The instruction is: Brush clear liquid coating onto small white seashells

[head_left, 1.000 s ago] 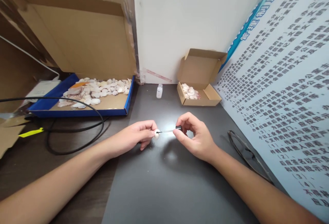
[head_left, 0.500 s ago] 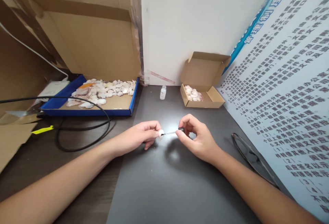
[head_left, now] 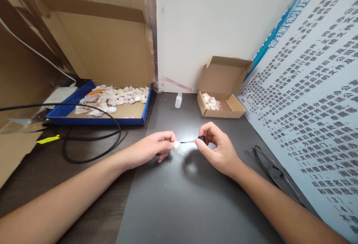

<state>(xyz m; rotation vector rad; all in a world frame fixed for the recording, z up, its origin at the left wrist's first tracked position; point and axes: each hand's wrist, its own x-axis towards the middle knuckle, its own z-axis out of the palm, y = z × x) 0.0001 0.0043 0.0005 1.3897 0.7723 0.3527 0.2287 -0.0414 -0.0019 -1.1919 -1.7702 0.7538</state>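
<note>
Between the thumb and fingers of my left hand (head_left: 152,147) is a small white seashell (head_left: 176,146), held above the dark mat. My right hand (head_left: 219,147) pinches the black cap of a small brush (head_left: 201,139). The thin brush stem points left, its dark tip a short gap away from the shell. Beyond both hands, a small clear glass bottle (head_left: 178,101) stands upright and uncapped, with a pale content and a label too small to read.
At the back left, a blue-edged cardboard box (head_left: 97,121) holds many shells. A smaller open brown box (head_left: 223,113) with shells stands at the back right. A black cable (head_left: 92,161) loops on the left. Eyeglasses (head_left: 275,171) lie at right, beside a printed board (head_left: 313,87).
My right hand has drawn the brush slightly right, so its tip has come off the shell. The shell now shows more of its face in my left hand.
</note>
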